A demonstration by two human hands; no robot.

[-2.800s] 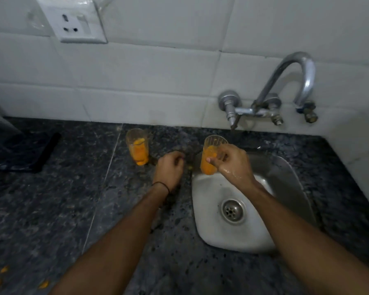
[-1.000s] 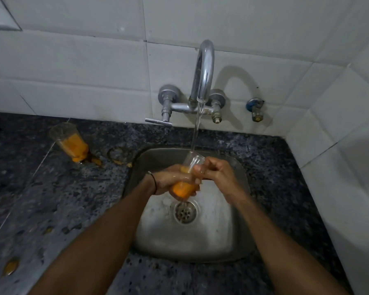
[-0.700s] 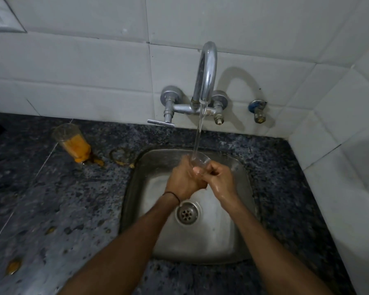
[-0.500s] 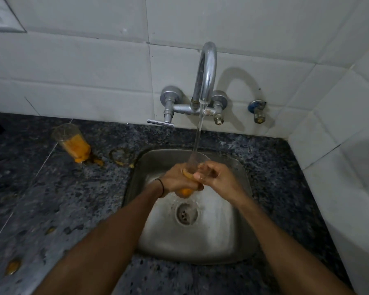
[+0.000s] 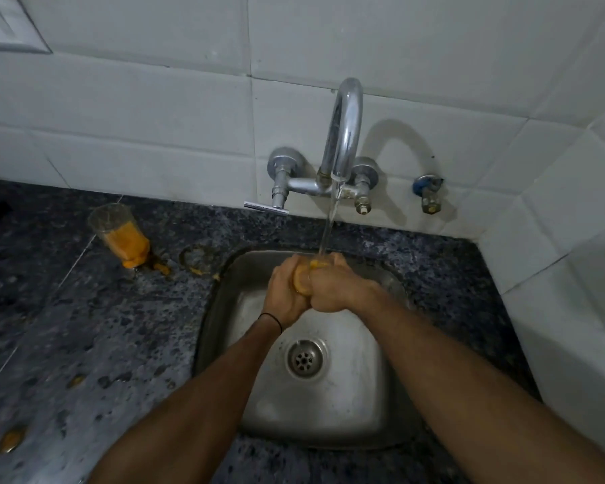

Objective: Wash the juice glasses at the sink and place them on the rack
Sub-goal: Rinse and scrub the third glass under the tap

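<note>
Both hands are over the sink (image 5: 360,396), back half of the basin, above and behind the drain (image 5: 306,358). Left hand (image 5: 284,295) and right hand (image 5: 334,289) are pressed together around one juice glass (image 5: 301,281). The fingers of both hands are curled tight on it, left from the left side, right from the right. The glass is mostly hidden; only an orange sliver shows between the hands, so I cannot tell whether it is upright or tilted. The water stream (image 5: 329,225) runs from the chrome tap (image 5: 343,134) and lands right at the top of the hands, where a bit of orange shows. There is a thin black band (image 5: 271,317) on the left wrist. The second juice glass (image 5: 119,235) stands on the dark speckled counter (image 5: 84,326), left of the sink and well apart from the hands, with orange juice in its lower part. Orange drips (image 5: 161,267) lie beside its base, a wet ring mark (image 5: 196,256) sits between it and the sink, and another orange spot (image 5: 11,441) lies near the front left. The flat tap lever (image 5: 266,207) sticks out left under the wall fitting. A small separate valve (image 5: 428,193) is on the white tiles at right. A socket plate (image 5: 4,26) is in the top left corner.
</note>
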